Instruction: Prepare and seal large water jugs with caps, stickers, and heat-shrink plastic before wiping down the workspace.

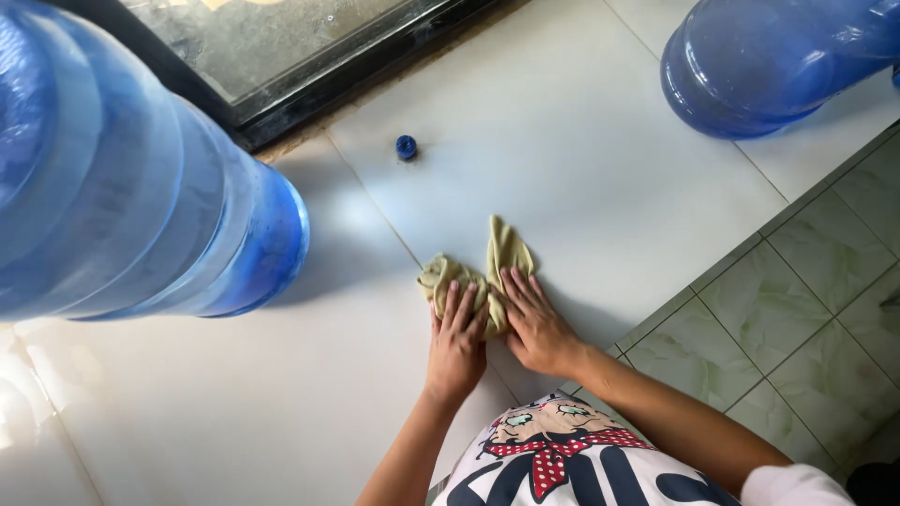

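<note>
Soft matt yellow-green cloth (478, 276) on glossy smooth white floor tiles (581, 159); translucent blue plastic water jugs (141, 197).

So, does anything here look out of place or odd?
One thing: a small blue bottle cap lies loose on the white tile floor, apart from both big blue water jugs. Both hands press flat on a yellowish cloth.

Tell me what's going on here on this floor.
A person bends over a white tiled floor, both hands pressed flat on a crumpled yellowish cloth. The left hand and right hand lie side by side on it. A large blue water jug stands at the left, another at the upper right. A small blue cap lies apart, near the dark door frame.
</note>
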